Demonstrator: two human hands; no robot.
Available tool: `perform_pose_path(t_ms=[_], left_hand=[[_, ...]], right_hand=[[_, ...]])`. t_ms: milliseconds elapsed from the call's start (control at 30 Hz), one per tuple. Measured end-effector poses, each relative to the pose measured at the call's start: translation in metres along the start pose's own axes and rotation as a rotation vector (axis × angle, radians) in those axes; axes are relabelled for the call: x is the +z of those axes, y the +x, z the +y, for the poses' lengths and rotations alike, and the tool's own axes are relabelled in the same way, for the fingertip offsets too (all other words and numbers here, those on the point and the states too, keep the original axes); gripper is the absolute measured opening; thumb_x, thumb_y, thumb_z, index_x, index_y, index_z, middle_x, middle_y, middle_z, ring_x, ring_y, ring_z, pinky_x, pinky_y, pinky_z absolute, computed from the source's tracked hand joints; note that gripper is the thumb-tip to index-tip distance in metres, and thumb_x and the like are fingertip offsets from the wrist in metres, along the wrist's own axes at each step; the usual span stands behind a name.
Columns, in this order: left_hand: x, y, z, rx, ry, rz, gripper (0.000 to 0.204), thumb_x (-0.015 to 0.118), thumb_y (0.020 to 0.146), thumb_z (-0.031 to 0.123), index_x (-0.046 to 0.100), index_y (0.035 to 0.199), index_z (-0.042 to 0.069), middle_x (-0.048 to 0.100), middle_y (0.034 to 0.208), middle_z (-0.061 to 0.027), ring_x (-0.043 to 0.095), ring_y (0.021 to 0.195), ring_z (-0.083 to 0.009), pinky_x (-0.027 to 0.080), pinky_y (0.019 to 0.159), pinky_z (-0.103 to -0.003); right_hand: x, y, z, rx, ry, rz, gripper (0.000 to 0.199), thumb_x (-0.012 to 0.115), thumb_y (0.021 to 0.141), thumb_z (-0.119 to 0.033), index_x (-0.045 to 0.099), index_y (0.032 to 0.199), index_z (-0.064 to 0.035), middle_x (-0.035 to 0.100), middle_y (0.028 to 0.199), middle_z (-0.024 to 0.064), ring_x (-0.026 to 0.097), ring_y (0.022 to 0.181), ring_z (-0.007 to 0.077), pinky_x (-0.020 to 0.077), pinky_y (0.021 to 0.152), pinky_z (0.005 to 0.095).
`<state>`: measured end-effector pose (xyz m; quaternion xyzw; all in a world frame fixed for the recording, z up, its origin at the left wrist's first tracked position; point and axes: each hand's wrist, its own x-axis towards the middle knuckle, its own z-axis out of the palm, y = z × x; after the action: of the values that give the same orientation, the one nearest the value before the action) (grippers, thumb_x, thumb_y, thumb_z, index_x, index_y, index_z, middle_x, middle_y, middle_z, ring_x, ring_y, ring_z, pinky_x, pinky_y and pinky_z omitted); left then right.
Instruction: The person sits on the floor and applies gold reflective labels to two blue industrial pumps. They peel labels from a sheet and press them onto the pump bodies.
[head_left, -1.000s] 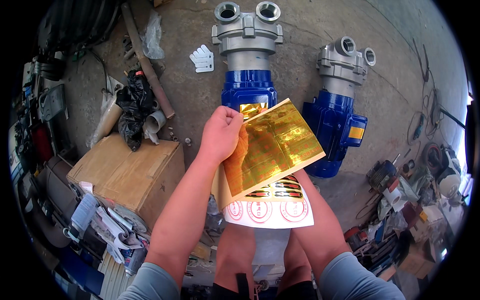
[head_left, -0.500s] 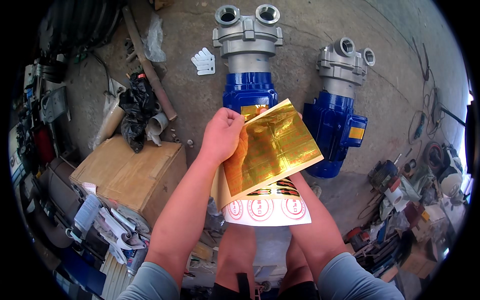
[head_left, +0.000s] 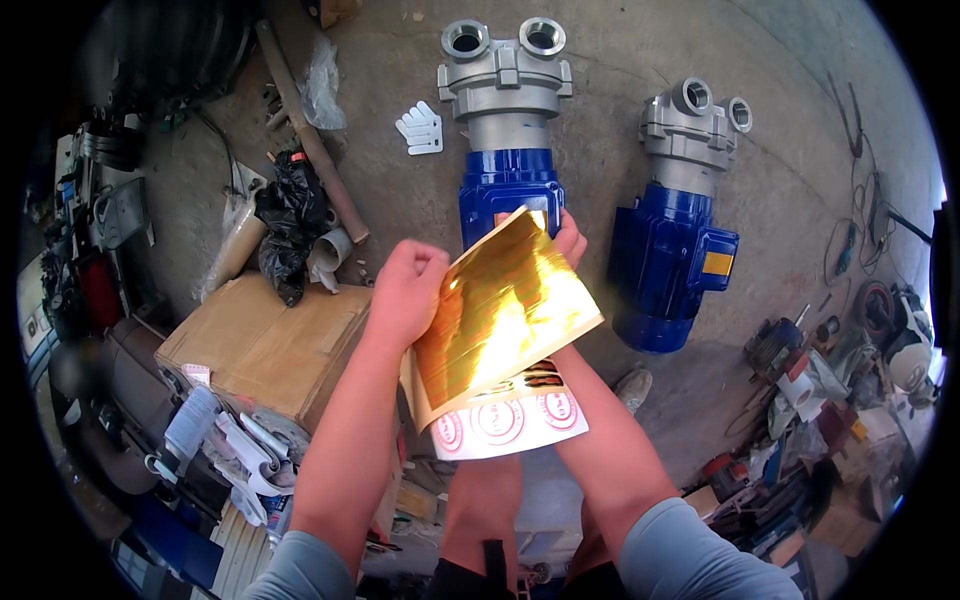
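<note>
My left hand (head_left: 405, 295) is closed with curled fingers at the left edge of a shiny gold foil sticker sheet (head_left: 510, 320). Behind that sheet's far right side is my right hand (head_left: 570, 240); its fingers show bent, and the rest is hidden. Under the gold sheet lie a strip with dark and gold stickers (head_left: 540, 378) and a white sheet with red round stickers (head_left: 497, 424). Just beyond the sheets lies a pump with a blue motor (head_left: 507, 168) and a silver two-port head (head_left: 505, 80). The foil covers the motor's near part.
A second blue motor pump (head_left: 660, 270) lies to the right. Small white flat plates (head_left: 420, 128) rest on the floor. At left are a cardboard box (head_left: 265, 335), a black plastic bag (head_left: 287, 225) and a long tube (head_left: 315, 140). Cables and clutter line the right side.
Both hands and the sheets have moved left, away from the second pump. The foil now tilts and catches bright light. My right fingers now show beside its far right side.
</note>
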<state>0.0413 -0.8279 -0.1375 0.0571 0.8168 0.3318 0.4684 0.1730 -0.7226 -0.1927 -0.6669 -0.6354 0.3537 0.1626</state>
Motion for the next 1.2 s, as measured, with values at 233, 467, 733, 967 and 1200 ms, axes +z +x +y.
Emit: perform_pose_path(t_ms=[233, 467, 733, 967, 1200], left_hand=[[-0.049, -0.134, -0.031, -0.178, -0.092, 0.088, 0.017, 0.073, 0.105, 0.015, 0.064, 0.109, 0.002, 0.071, 0.086, -0.0032, 0.064, 0.075, -0.0088, 0.052, 0.068, -0.028], [-0.072, -0.212, -0.033, -0.267, -0.342, 0.098, 0.007, 0.066, 0.108, 0.005, 0.059, 0.108, 0.003, 0.07, 0.082, -0.003, 0.061, 0.069, -0.0043, 0.046, 0.06, -0.022], [-0.06, -0.233, -0.04, -0.248, -0.297, 0.036, 0.006, 0.064, 0.108, 0.001, 0.058, 0.109, 0.003, 0.071, 0.084, -0.0027, 0.062, 0.07, -0.0051, 0.048, 0.064, -0.022], [-0.054, -0.24, -0.029, -0.225, -0.271, 0.026, 0.007, 0.067, 0.108, 0.003, 0.059, 0.108, 0.003, 0.07, 0.082, -0.0003, 0.06, 0.071, -0.0024, 0.046, 0.062, -0.022], [-0.048, -0.246, -0.027, -0.209, -0.323, 0.009, 0.007, 0.066, 0.108, 0.003, 0.059, 0.107, 0.003, 0.07, 0.082, -0.0003, 0.06, 0.07, -0.0022, 0.046, 0.062, -0.022]], right_hand=[[-0.021, 0.01, -0.016, 0.157, -0.143, -0.115, 0.102, 0.086, 0.079, -0.072, 0.052, 0.148, -0.0061, 0.053, 0.145, 0.021, 0.054, 0.139, 0.0422, 0.039, 0.118, 0.0584], [0.002, 0.004, -0.039, 0.298, -0.186, -0.003, 0.109, 0.085, 0.08, -0.072, 0.044, 0.156, -0.0054, 0.051, 0.147, 0.0221, 0.05, 0.142, 0.0421, 0.0369, 0.12, 0.06], [-0.008, 0.0, -0.019, 0.155, -0.189, -0.063, 0.105, 0.083, 0.082, -0.071, 0.045, 0.157, -0.0081, 0.051, 0.148, 0.0178, 0.048, 0.143, 0.0383, 0.0304, 0.122, 0.058], [-0.022, 0.035, 0.033, 0.241, 0.186, -0.118, 0.053, 0.064, 0.103, -0.061, 0.08, 0.117, -0.0117, 0.075, 0.116, 0.0059, 0.064, 0.123, 0.0316, 0.0413, 0.113, 0.0525], [-0.018, 0.031, 0.003, 0.088, -0.137, -0.051, 0.055, 0.076, 0.093, -0.064, 0.072, 0.113, -0.0135, 0.071, 0.117, 0.0061, 0.066, 0.121, 0.0305, 0.0368, 0.114, 0.0584]])
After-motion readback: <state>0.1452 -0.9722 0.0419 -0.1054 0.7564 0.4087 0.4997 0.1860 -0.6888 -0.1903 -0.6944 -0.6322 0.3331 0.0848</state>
